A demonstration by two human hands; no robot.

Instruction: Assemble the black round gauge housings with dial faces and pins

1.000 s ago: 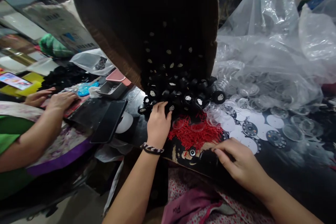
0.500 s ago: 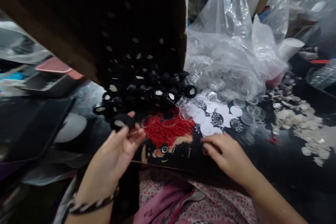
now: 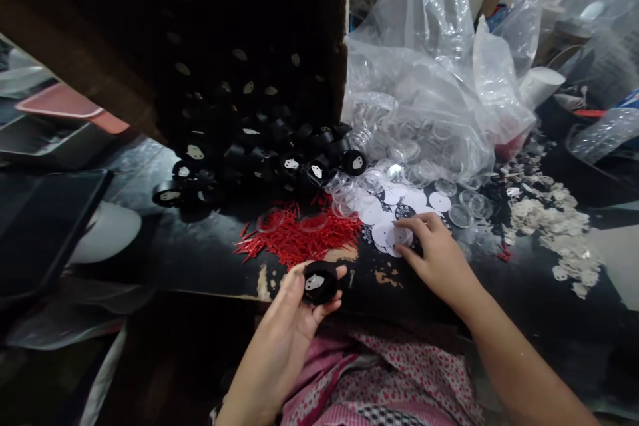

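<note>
My left hand holds a round black part with a pale metal plate in its middle, near the table's front edge. Over the white paper discs, my right hand has thumb and fingertips around the edge of a disc; whether it is lifted is not clear. Behind my left hand lies a heap of red slivers with clear rings on it. More black round parts spill from a dark box.
Clear plastic rings and a clear bag lie behind the discs. Thin beige pieces are piled at the right. At the left are a black flat tray, a white bowl and a pink tray.
My left hand has come right and nearer the table's front edge with the black part. My right hand has moved up onto the paper discs. The view has shifted slightly.
</note>
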